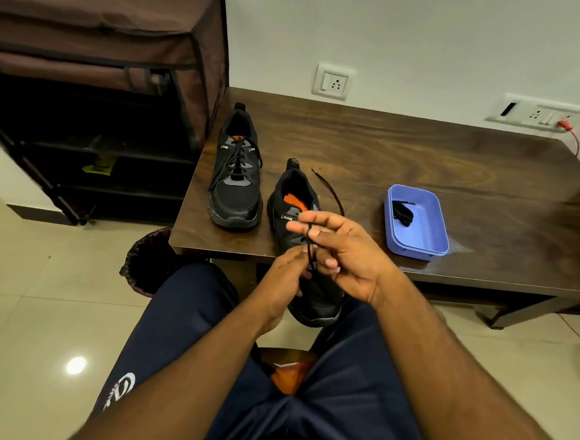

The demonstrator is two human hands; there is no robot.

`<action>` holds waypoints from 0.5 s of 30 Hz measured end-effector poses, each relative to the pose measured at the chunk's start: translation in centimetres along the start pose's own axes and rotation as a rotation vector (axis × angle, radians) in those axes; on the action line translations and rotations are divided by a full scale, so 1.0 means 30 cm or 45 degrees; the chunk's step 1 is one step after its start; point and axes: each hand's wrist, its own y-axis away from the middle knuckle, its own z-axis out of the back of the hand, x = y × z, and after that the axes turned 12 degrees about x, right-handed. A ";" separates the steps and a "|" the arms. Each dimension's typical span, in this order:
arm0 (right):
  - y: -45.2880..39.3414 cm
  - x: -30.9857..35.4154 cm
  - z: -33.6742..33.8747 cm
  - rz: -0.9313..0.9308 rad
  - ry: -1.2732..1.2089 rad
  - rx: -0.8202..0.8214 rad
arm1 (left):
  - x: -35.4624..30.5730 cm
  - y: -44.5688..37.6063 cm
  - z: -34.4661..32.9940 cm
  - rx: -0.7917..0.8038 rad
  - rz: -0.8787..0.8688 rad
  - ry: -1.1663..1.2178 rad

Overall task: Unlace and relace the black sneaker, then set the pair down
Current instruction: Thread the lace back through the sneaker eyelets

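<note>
Both hands pinch the lace (309, 247) above the sneaker (314, 290): left hand (286, 281) low, right hand (340, 247) higher.

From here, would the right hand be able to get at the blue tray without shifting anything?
Probably yes: the blue tray stands open on bare table to that side, but the right hand would first have to release the lace it pinches.
</note>
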 end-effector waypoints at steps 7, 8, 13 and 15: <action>-0.034 0.061 0.058 0.163 0.342 -0.500 | -0.027 0.034 0.018 0.067 -0.044 0.141; -0.029 0.071 0.067 0.138 0.399 -0.523 | -0.026 0.036 0.016 0.098 -0.066 0.146; 0.007 0.061 0.101 0.054 1.748 -0.614 | -0.044 0.028 0.046 -0.209 -0.104 0.273; 0.006 0.016 0.069 0.125 1.709 -0.267 | -0.059 0.034 0.048 -0.239 -0.133 0.178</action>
